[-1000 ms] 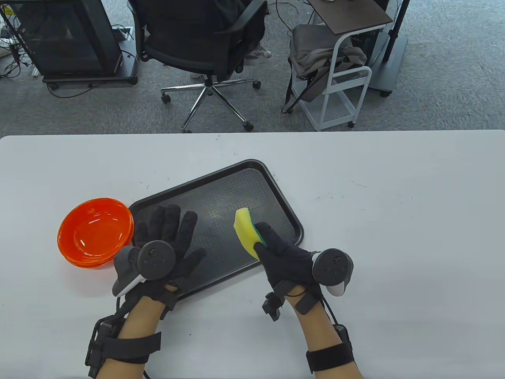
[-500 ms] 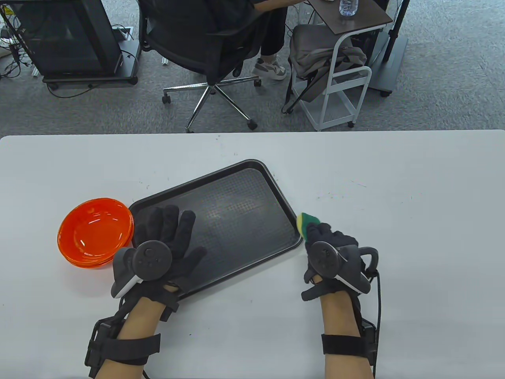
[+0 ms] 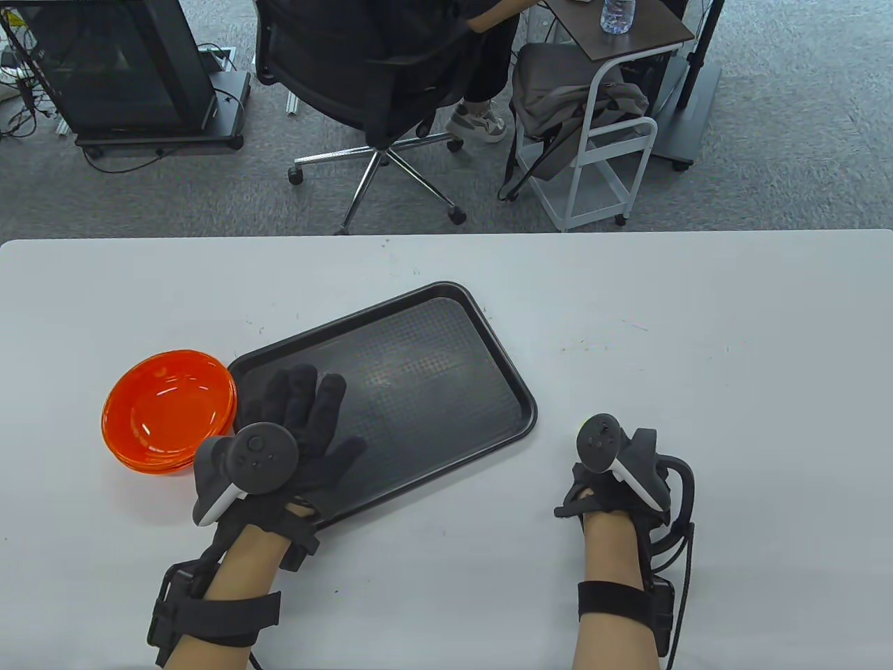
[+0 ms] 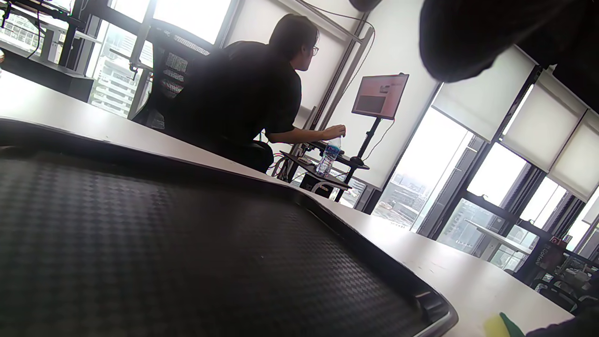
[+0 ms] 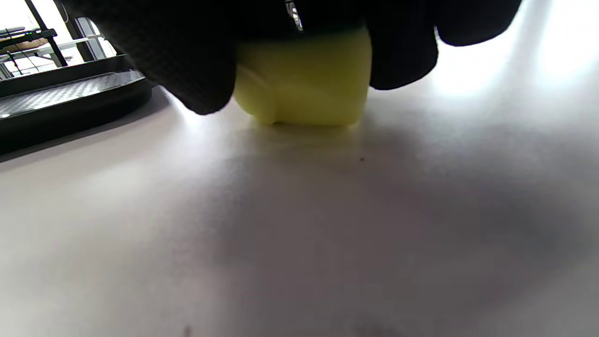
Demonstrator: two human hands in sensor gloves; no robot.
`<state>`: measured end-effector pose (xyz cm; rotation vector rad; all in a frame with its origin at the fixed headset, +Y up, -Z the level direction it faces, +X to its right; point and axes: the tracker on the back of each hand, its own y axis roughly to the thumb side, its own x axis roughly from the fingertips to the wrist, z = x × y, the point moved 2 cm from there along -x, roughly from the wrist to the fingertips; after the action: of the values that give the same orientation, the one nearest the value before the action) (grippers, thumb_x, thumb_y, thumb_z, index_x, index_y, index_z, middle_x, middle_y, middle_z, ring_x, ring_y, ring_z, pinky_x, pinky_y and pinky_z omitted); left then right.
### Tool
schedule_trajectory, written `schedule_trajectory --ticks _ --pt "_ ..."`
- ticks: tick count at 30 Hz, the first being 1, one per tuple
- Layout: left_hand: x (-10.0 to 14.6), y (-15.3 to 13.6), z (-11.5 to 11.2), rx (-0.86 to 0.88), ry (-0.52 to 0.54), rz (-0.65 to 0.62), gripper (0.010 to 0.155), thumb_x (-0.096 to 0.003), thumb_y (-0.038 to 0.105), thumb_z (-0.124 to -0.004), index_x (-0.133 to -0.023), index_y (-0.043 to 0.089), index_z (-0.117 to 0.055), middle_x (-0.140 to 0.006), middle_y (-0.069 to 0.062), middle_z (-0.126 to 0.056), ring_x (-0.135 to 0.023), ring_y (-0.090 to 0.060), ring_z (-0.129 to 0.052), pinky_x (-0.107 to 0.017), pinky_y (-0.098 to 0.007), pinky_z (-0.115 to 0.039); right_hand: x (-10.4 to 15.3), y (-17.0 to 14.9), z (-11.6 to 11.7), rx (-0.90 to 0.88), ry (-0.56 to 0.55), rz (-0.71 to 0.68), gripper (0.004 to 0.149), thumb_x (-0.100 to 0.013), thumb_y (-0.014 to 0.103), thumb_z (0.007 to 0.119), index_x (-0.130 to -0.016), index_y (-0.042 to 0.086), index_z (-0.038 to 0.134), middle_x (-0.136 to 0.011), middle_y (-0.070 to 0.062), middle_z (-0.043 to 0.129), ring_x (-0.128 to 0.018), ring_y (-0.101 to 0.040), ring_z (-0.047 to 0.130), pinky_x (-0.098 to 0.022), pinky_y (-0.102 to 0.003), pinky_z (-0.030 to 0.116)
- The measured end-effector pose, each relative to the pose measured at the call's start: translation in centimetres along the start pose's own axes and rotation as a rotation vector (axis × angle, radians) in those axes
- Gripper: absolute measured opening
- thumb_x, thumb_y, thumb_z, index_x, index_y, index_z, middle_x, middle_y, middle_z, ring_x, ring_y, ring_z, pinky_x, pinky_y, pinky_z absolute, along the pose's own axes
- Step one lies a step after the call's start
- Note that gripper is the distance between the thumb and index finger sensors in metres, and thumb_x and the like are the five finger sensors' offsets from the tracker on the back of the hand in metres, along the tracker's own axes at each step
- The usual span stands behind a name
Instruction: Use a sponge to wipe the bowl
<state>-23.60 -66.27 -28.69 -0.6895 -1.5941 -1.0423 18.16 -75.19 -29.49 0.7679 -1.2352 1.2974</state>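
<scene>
Stacked orange bowls (image 3: 167, 412) sit on the white table left of the black tray (image 3: 446, 328). My left hand (image 3: 303, 401) lies flat and open on the tray's near left part, beside the bowls, holding nothing. My right hand (image 3: 610, 457) is palm down on the table right of the tray and hides the sponge in the table view. In the right wrist view my fingers (image 5: 187, 70) grip the yellow sponge (image 5: 304, 84), whose lower edge touches the table. A yellow and green corner of the sponge (image 4: 498, 326) shows in the left wrist view past the tray's rim (image 4: 421, 299).
The tray's rim (image 5: 70, 100) lies close to the left of my right hand. Beyond the table's far edge are an office chair (image 3: 377, 77) with a seated person, a white cart (image 3: 600, 139) and a water bottle (image 3: 617, 14).
My right hand carried the sponge from above the tray rightward and down onto the table, turning palm down over it. My left hand stayed on the tray.
</scene>
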Motion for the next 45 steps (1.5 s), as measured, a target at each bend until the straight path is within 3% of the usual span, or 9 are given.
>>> schedule_trajectory --ticks 4,9,22,35,39,45 --pt "0.1 -0.2 0.2 0.009 0.007 0.006 0.079 -0.0529 0.058 -0.080 -0.114 0.037 -0.033 -0.116 0.001 -0.013 -0.111 -0.037 -0.004 -0.070 -0.068 -0.012 0.1 -0.2 0.1 -0.093 0.035 0.023 0.056 -0.057 0.047 0.079 -0.092 0.005 0.068 -0.104 -0.032 0.060 -0.086 -0.055 0.065 -0.061 -0.071 0.052" --pt "0.1 -0.3 0.3 0.018 0.008 0.012 0.079 -0.0530 0.058 -0.080 -0.114 0.037 -0.034 -0.116 0.001 -0.013 -0.111 -0.037 -0.004 -0.070 -0.068 -0.012 0.1 0.0 0.1 -0.076 0.020 0.025 0.055 -0.057 0.045 0.079 -0.092 0.004 0.068 -0.104 -0.032 0.060 -0.087 -0.055 0.064 -0.061 -0.071 0.052" --pt "0.1 -0.4 0.3 0.025 0.006 0.022 0.079 -0.0529 0.057 -0.080 -0.114 0.036 -0.035 -0.116 0.000 -0.014 -0.111 -0.037 -0.005 -0.070 -0.068 -0.013 2.0 3.6 -3.0 -0.054 -0.192 -0.108 0.059 -0.057 0.047 0.079 -0.098 0.008 0.062 -0.108 -0.032 0.053 -0.091 -0.059 0.055 -0.062 -0.075 0.046" --pt "0.1 -0.3 0.1 0.018 -0.012 0.033 0.078 -0.0530 0.057 -0.080 -0.114 0.036 -0.036 -0.116 0.000 -0.014 -0.111 -0.037 -0.005 -0.070 -0.068 -0.013 4.1 7.0 -4.5 -0.090 -0.263 -0.267 0.059 -0.058 0.048 0.077 -0.100 0.009 0.060 -0.111 -0.031 0.047 -0.098 -0.062 0.038 -0.063 -0.078 0.030" --pt "0.0 -0.3 0.0 0.015 -0.016 0.035 0.078 -0.0531 0.057 -0.080 -0.114 0.036 -0.035 -0.116 0.000 -0.014 -0.111 -0.037 -0.005 -0.070 -0.068 -0.013 4.4 7.9 -4.4 -0.115 -0.235 -0.316 0.062 -0.059 0.049 0.075 -0.102 0.010 0.055 -0.113 -0.030 0.039 -0.099 -0.062 0.029 -0.061 -0.078 0.022" --pt "0.0 -0.3 0.0 0.014 -0.017 0.038 0.078 -0.0531 0.057 -0.080 -0.114 0.036 -0.035 -0.116 0.000 -0.014 -0.111 -0.037 -0.005 -0.070 -0.068 -0.013 4.9 9.5 -4.0 -0.113 -0.186 -0.417 0.069 -0.059 0.053 0.073 -0.107 0.016 0.040 -0.114 -0.025 0.013 -0.099 -0.060 0.009 -0.058 -0.076 0.008"
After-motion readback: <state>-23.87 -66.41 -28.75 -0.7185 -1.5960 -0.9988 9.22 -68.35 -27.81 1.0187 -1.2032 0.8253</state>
